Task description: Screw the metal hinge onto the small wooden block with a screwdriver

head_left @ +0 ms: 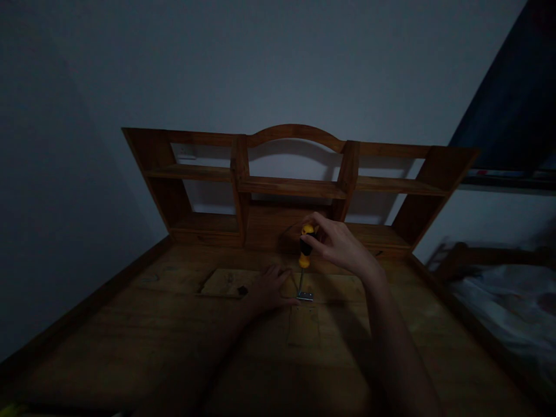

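My right hand [336, 242] is closed round the yellow and black handle of a screwdriver [306, 249], held upright. Its shaft points down onto a small metal bracket [304, 296] lying on the wooden desk [174, 324]. My left hand [270, 288] rests on the desk just left of the bracket, fingers spread, thumb reaching toward the metal piece. A flat wooden panel [226, 282] lies under and beside that hand.
A wooden hutch with shelves [291, 185] stands at the back of the desk against a pale wall. A small wooden block [304, 327] lies near the bracket. A bed with light bedding [508, 307] is at the right. The room is dim.
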Motion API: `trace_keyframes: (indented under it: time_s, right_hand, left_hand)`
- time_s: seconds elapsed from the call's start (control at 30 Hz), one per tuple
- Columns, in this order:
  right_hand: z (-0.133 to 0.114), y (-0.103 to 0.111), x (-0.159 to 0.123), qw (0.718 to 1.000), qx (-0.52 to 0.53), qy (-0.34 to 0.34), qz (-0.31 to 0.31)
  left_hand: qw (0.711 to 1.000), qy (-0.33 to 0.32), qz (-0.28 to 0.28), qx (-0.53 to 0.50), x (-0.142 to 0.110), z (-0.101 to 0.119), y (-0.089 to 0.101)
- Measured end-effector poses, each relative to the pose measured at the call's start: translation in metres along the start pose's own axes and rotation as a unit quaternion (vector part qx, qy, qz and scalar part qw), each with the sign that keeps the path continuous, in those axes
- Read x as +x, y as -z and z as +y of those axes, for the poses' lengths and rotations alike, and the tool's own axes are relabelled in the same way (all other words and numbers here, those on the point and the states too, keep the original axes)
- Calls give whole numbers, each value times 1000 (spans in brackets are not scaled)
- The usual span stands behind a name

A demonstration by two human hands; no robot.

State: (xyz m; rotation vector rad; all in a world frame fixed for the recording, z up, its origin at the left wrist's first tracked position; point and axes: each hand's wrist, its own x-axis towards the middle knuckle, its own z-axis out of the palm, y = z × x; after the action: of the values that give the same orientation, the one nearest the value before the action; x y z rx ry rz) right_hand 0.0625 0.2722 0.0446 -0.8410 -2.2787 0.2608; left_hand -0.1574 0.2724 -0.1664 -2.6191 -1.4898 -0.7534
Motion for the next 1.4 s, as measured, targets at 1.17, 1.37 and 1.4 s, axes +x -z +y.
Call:
trace_keyframes:
  time_s: [1.17,1.37,1.4]
  right_hand:
    - [2,3,-1,999,-2,24,-37]
    - [-4,-3,1,994,-109,8,12]
    - [-4,-4,1,992,-128,-2,17]
  left_hand:
    - [996,-59,20,70,3,3,9]
    - [994,-69,21,78,2,2,8]
    - [995,-68,19,76,2,2,8]
